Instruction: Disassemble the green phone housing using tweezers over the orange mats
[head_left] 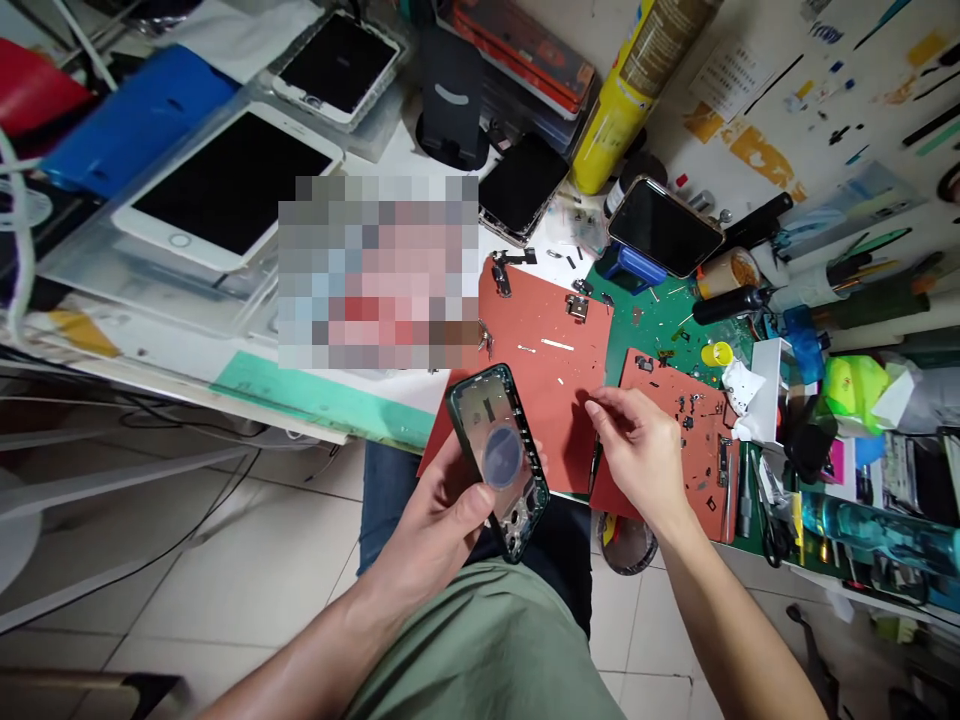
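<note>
An emptied phone housing [501, 458] with a round pad inside is tilted in my left hand [455, 500], whose thumb presses on its lower left edge. My right hand [637, 440] is over the gap between two red mats, its thumb and forefinger brought together. What those fingers hold, if anything, is too small to make out; a thin dark tool lies just below them. The larger red mat [525, 380] bears a small metal part [577, 307] and thin white strips. Several tiny screws and brackets lie on the smaller red mat [705, 480].
Beyond the mats, a phone [666, 226] leans on a blue stand. A yellow can [615, 125] stands behind it. A white tablet [232, 185] lies at the left, near a pixelated area. Tools and a blue bottle [877, 530] crowd the right side.
</note>
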